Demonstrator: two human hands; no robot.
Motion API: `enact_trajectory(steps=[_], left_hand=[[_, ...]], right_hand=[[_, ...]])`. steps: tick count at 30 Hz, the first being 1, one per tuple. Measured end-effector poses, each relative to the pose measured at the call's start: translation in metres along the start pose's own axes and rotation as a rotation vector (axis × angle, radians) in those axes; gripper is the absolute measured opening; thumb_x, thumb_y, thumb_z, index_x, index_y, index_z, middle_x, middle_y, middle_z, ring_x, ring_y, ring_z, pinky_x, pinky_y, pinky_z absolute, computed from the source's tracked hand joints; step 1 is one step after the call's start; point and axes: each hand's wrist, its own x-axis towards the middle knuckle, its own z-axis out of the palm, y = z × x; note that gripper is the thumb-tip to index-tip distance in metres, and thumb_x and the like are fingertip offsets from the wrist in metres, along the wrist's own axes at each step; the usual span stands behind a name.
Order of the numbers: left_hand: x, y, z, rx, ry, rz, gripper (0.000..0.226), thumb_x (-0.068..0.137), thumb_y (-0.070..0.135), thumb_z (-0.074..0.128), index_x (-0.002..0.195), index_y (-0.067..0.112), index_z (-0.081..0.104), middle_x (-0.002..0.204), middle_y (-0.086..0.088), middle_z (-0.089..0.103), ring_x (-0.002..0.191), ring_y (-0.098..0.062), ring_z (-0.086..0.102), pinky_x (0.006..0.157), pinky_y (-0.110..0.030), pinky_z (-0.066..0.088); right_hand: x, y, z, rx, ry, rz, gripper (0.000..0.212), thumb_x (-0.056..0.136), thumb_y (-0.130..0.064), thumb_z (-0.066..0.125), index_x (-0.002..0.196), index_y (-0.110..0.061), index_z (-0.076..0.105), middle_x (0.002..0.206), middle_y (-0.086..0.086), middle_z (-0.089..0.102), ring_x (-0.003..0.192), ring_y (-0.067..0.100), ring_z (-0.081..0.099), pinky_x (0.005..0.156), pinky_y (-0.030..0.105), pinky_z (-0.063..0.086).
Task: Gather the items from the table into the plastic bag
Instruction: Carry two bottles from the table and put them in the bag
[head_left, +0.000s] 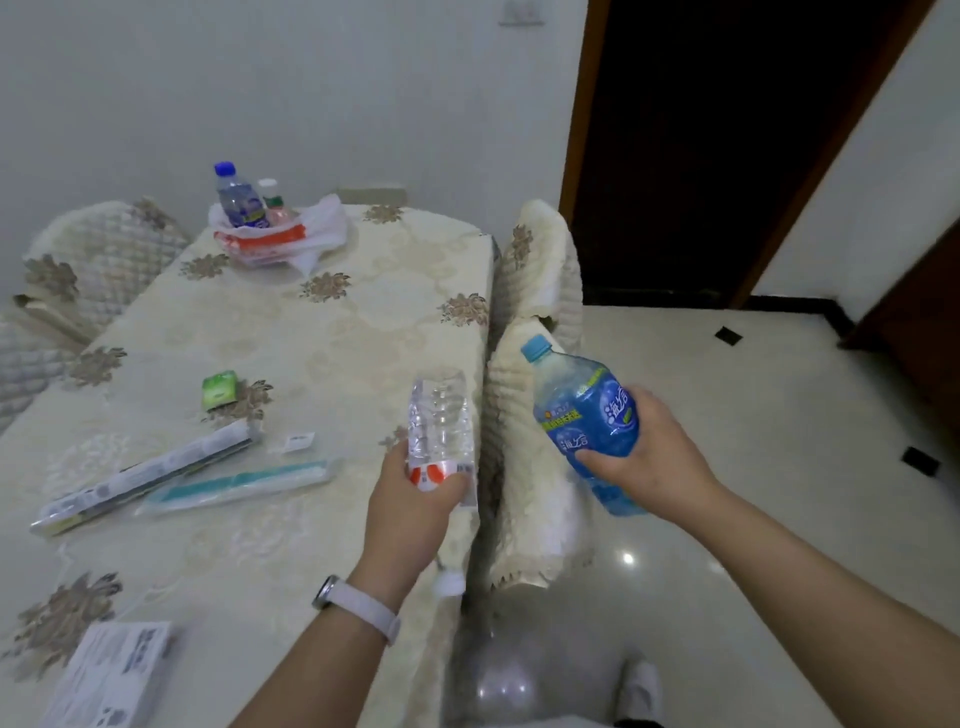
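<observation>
- A white box (114, 675) lies flat at the near left corner of the desk (311, 338), well apart from both hands and not yet gathered.
- The left hand (415, 499) is wrapped round a clear bottle (441, 421) over the desk's right edge. Its cap seems to point down toward the wrist, so it is held upside down.
- The right hand (649, 447) grasps a blue bottle (587, 415) round its middle. The bottle tilts with its cap up and to the left, out past the desk and above a covered chair (535, 467).
- Step in hand, as I judge it: both bottles are picked up and are being carried to the bag.
- To the left of the hands, two long packs lie side by side on the desk, a teal one (244, 483) and a darker one (150, 473). A small white tag (298, 441) and a green packet (221, 387) lie just beyond them.
- The plastic bag (291, 234) sits open at the far end of the desk, well apart from both hands. A blue-capped bottle (236, 197) and a small white-capped bottle (272, 202) already stand in it.
- The next move probably calls for reaching forward and left along the desk, then lowering each bottle into the bag's mouth beside those two without tipping them.
</observation>
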Motion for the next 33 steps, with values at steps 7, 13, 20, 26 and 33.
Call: enact_trajectory(steps=[7, 13, 20, 26, 33], left_hand=[[0.023, 0.064, 0.155, 0.053, -0.146, 0.074, 0.04, 0.078, 0.017, 0.078, 0.103, 0.039, 0.056, 0.094, 0.013, 0.072, 0.078, -0.002, 0.07, 0.071, -0.027, 0.055], [0.03, 0.095, 0.292, 0.124, -0.279, 0.073, 0.043, 0.081, 0.016, 0.076, 0.12, 0.022, 0.058, 0.097, 0.004, 0.073, 0.077, -0.01, 0.071, 0.068, -0.029, 0.056], [0.043, 0.13, 0.393, 0.173, -0.459, 0.132, 0.054, 0.077, 0.021, 0.079, 0.125, 0.028, 0.055, 0.103, 0.007, 0.072, 0.087, -0.012, 0.072, 0.081, -0.039, 0.058], [0.088, 0.142, 0.434, 0.142, -0.479, 0.137, 0.052, 0.077, 0.013, 0.078, 0.123, 0.023, 0.057, 0.1, 0.001, 0.074, 0.085, -0.016, 0.072, 0.081, -0.04, 0.059], [0.194, 0.145, 0.47, 0.087, -0.465, 0.054, 0.05, 0.082, 0.011, 0.075, 0.124, 0.024, 0.051, 0.1, 0.002, 0.07, 0.082, -0.017, 0.07, 0.061, -0.028, 0.052]], right_hand=[[0.035, 0.113, -0.095, 0.11, 0.084, 0.12, 0.068, 0.053, -0.055, 0.08, 0.111, -0.041, 0.046, 0.105, -0.014, 0.059, 0.095, 0.009, 0.06, 0.084, 0.041, 0.054], [0.058, 0.205, -0.189, 0.123, 0.175, 0.201, 0.068, 0.054, -0.052, 0.082, 0.111, -0.044, 0.044, 0.107, -0.013, 0.056, 0.096, 0.008, 0.059, 0.085, 0.04, 0.054], [0.07, 0.259, -0.255, 0.138, 0.302, 0.27, 0.071, 0.056, -0.052, 0.082, 0.115, -0.042, 0.044, 0.109, -0.011, 0.056, 0.098, 0.008, 0.059, 0.085, 0.04, 0.055], [0.11, 0.277, -0.267, 0.142, 0.339, 0.32, 0.067, 0.058, -0.049, 0.083, 0.109, -0.047, 0.04, 0.11, -0.012, 0.056, 0.097, 0.007, 0.059, 0.085, 0.037, 0.054], [0.219, 0.294, -0.254, 0.101, 0.277, 0.376, 0.072, 0.058, -0.048, 0.084, 0.116, -0.041, 0.043, 0.111, -0.01, 0.056, 0.097, 0.008, 0.059, 0.084, 0.036, 0.055]])
